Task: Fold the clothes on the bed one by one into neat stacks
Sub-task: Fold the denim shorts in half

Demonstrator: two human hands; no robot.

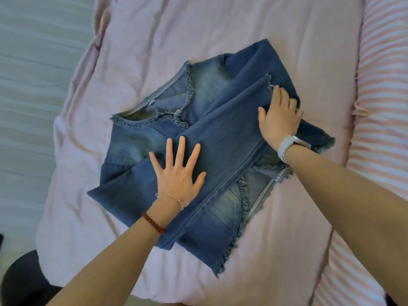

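Head view: one denim jacket lies spread at centre frame on a pink quilt, collar toward the left, frayed hem at lower centre and right. Both sleeves are folded across the body; the upper one runs as a long diagonal band from lower left to upper right.

Left hand: open, palm flat, fingers splayed, pressing on the lower part of the folded sleeve band. Red bead bracelet and thin chain at the wrist.

Right hand: open, palm down, fingers together, resting flat on the upper end of the same sleeve near its cuff. White watch on the wrist. Neither hand pinches cloth.

Striped pink-and-white bedding runs down the right edge of the frame. No finished stack or other garment in view.

Step in hand, as I judge it: smoothing the sleeves flat over the jacket body, mid-fold on this garment.

Next move likely calls for gripping either the collar edge or the hem with both hands and bringing one end over the other, keeping the sleeves trapped inside. Denim looks stiff and thick, so layered sleeves may spring up or bulge; firm pressing along the crease is advisable.
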